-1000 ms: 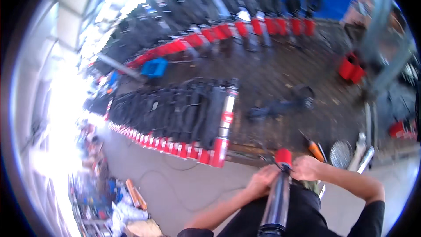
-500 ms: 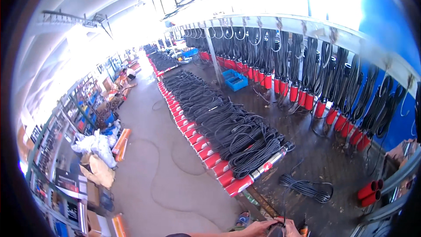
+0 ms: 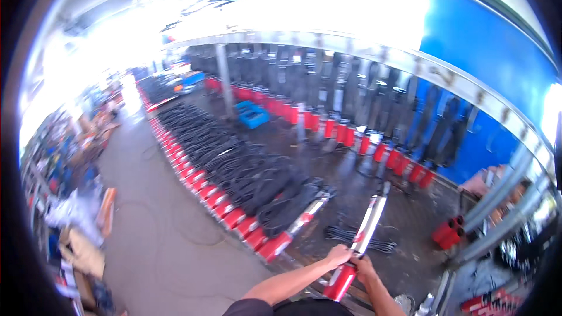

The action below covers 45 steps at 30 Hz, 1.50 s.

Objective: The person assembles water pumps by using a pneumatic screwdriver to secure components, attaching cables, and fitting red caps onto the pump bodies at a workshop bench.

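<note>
A long red and silver tubular pump [image 3: 370, 222] lies at a slant, its silver end over the dark bench top and its red end toward me. My left hand [image 3: 339, 255] is closed round it near the joint between the silver and red parts. Just to the right, my right hand [image 3: 363, 265] grips the same spot from the other side. The picture is smeared, so single fingers are hard to make out. A bundled black cable [image 3: 380, 245] lies on the bench beside the pump, partly hidden behind it.
To the left, a long row of red-ended pumps [image 3: 275, 247] carries coiled black cables [image 3: 281, 208]. More pumps with cables [image 3: 345, 134] hang from a rail behind. A blue crate [image 3: 252, 114], red cylinders [image 3: 449, 233] and grey metal posts [image 3: 497, 205] stand around the bench.
The view has swung to the right. My hands, earlier low at the picture's edge around a dark part with a cable, now show higher, round the pump lying over the bench.
</note>
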Available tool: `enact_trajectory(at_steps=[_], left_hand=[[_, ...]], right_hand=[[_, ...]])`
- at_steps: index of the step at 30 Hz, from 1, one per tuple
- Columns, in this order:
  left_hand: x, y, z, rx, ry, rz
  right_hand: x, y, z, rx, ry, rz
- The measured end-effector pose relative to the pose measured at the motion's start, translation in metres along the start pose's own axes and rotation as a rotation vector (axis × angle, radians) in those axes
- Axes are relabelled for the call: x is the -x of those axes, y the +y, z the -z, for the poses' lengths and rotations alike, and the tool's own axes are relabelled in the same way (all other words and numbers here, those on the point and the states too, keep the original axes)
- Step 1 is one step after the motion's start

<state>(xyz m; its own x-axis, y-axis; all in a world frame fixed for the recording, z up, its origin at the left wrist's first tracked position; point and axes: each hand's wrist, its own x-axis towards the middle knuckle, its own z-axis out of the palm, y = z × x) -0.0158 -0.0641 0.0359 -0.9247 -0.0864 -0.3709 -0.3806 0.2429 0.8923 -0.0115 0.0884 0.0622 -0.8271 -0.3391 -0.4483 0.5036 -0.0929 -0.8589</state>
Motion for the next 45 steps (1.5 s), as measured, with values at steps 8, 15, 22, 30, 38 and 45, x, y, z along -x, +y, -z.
enact_trajectory(at_steps=[8, 15, 22, 30, 38, 45], left_hand=[[0.041, 0.044, -0.034, -0.649, -0.084, 0.026], [0.014, 0.001, -0.025, -0.502, -0.051, -0.022], [0.052, -0.011, -0.031, -0.172, 0.091, -0.218], [0.072, -0.021, -0.076, -0.530, 0.343, -0.435], [0.078, 0.010, -0.083, -1.466, 0.158, -0.491], [0.071, 0.011, -0.096, -1.725, 0.222, -0.666]], right_hand=[[0.005, 0.064, 0.028, -0.053, 0.235, -0.105], [0.020, 0.047, 0.051, -0.032, -0.075, -0.243], [0.015, 0.045, 0.062, 0.281, -0.011, -0.031], [-0.010, 0.051, 0.053, 0.656, 0.108, -0.108], [0.005, 0.040, 0.074, 0.073, 0.043, -0.103], [-0.001, 0.041, 0.085, 0.415, 0.038, 0.036]])
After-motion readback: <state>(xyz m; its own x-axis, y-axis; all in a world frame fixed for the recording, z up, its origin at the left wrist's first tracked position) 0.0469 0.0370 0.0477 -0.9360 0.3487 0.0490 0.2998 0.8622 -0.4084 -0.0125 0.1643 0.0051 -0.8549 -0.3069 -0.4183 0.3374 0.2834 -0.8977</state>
